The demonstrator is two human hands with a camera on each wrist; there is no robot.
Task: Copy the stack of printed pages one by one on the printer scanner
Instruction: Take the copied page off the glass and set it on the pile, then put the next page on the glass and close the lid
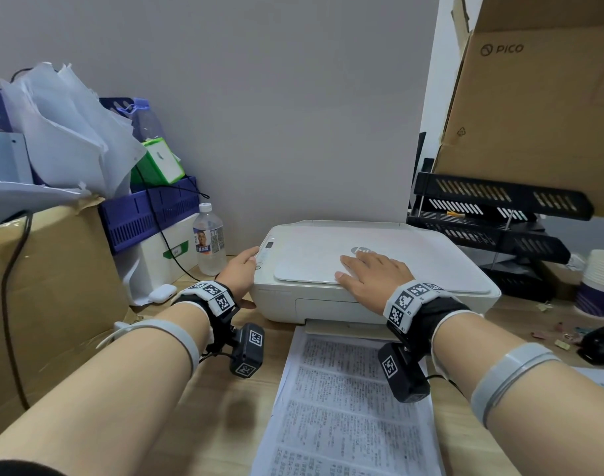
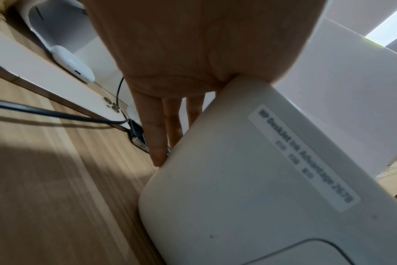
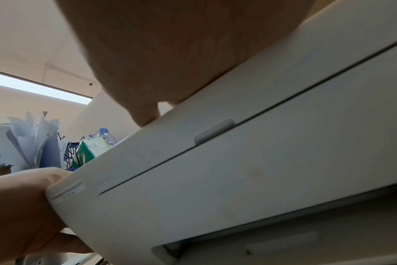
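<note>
A white printer (image 1: 372,297) stands on the wooden desk with its scanner lid (image 1: 328,262) closed. My right hand (image 1: 372,274) lies flat on the lid's front part, fingers straight; the right wrist view shows its palm (image 3: 170,53) pressing the lid edge. At the printer's left front corner my left hand (image 1: 240,271) has its thumb on top beside the control panel. Its straight fingers (image 2: 158,139) run down the printer's side (image 2: 261,197). The stack of printed pages (image 1: 345,400) lies on the desk in front of the printer, touched by neither hand.
Left of the printer are a water bottle (image 1: 209,240), an earbuds case (image 1: 163,292), a white phone (image 2: 45,80), a cardboard box (image 1: 49,286) and a purple basket (image 1: 149,214) of papers. On the right stand black letter trays (image 1: 492,214), paper cups (image 1: 599,283) and an overhanging carton (image 1: 534,97).
</note>
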